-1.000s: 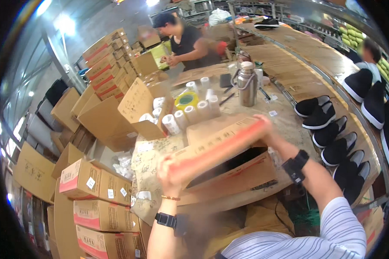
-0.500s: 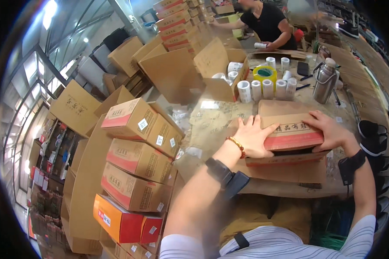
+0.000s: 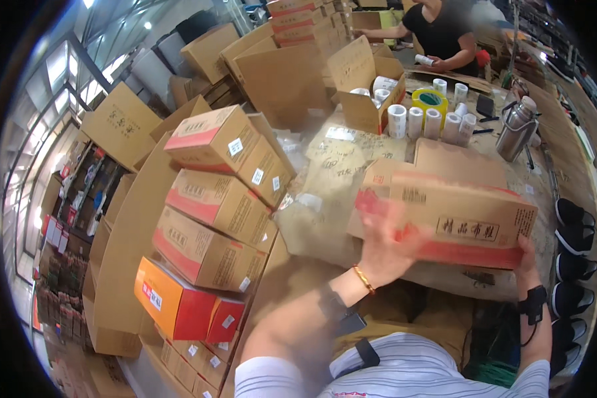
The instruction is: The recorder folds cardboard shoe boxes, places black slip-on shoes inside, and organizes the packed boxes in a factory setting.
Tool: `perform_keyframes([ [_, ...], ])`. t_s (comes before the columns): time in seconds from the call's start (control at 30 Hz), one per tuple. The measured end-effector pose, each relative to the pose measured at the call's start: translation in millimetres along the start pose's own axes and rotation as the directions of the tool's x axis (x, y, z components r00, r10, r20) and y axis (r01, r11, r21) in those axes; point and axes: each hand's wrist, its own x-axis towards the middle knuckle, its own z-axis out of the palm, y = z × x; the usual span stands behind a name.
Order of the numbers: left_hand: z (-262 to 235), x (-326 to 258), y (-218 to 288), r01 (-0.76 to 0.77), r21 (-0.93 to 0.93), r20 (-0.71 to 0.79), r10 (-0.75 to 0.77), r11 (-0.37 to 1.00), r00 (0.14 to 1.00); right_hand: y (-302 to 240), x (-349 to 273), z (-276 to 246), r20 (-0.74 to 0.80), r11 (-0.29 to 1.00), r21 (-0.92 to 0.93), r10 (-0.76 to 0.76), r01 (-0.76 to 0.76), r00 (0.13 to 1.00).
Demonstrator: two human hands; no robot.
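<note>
Your right hand [image 3: 526, 256] clasps the cardboard box's [image 3: 467, 219] right end; your left [image 3: 386, 242], blurred, spreads at its left, hold unclear | Box over worktop [image 3: 325, 233], apparently closed | Unstacked; no white sticker visible, unlike stacked boxes [image 3: 212, 198]

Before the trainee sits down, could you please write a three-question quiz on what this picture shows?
1. Multiple choice: what does the person's right hand touch?
A) a black shoe
B) a brown-and-red box
C) a white roll
2. True or false: in the picture, the metal flask is to the right of the yellow tape roll.
3. Fill in the gap: the gold-coloured bracelet is on the person's ____ wrist.

Key: 1. B; 2. True; 3. left.
</note>
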Motion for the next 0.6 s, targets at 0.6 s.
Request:
perform_keyframes([
  [0.6, -311.3, -122.3, -61.0, 0.359, -0.861, -0.258, -0.917, 0.361, 0.303, 60.8, 99.8, 99.2, -0.083, 0.791, -0.578, -0.304, 0.202, 0.949],
])
